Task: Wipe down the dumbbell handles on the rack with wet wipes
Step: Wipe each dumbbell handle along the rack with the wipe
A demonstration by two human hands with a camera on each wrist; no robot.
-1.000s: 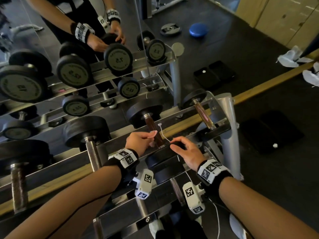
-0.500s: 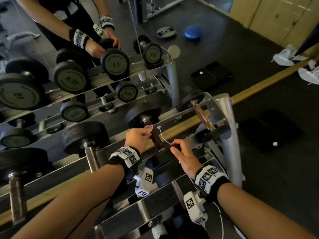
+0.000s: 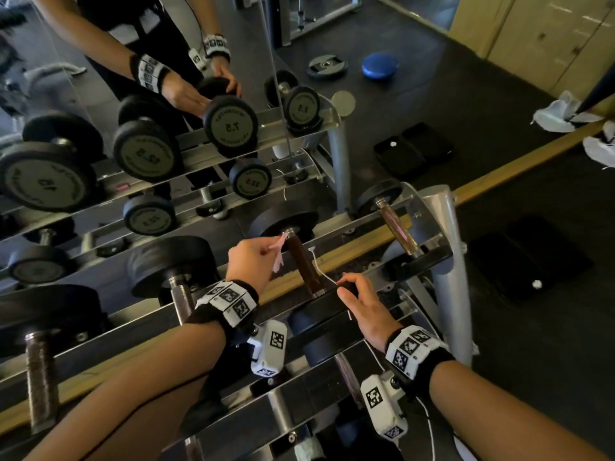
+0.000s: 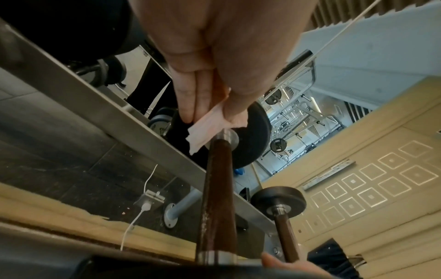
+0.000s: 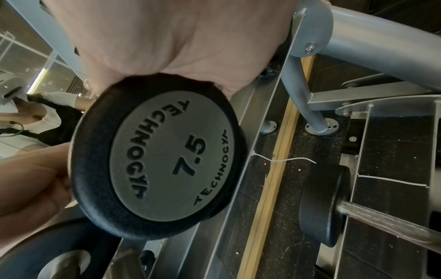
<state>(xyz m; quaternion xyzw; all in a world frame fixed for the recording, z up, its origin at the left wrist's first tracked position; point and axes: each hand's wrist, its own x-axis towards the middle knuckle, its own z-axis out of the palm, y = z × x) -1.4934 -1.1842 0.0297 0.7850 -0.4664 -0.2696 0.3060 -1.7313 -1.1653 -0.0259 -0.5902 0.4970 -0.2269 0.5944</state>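
Your left hand [image 3: 252, 262] pinches the wet wipe [image 4: 207, 126] just at the far end of the brown handle [image 3: 304, 267], where it meets the far weight head. Your right hand [image 3: 363, 307] curls over the near head [image 5: 157, 156] of this 7.5 dumbbell on the rack [image 3: 446, 247]. The wipe hangs loose beside the handle, so I think it can slip off and miss the underside. Compared with a second ago, your left grip is further up the handle; the right one looks unchanged.

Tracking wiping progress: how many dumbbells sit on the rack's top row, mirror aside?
4: far-left dumbbell, second dumbbell, third dumbbell beside the wipe, rightmost dumbbell. More may sit off-frame left.
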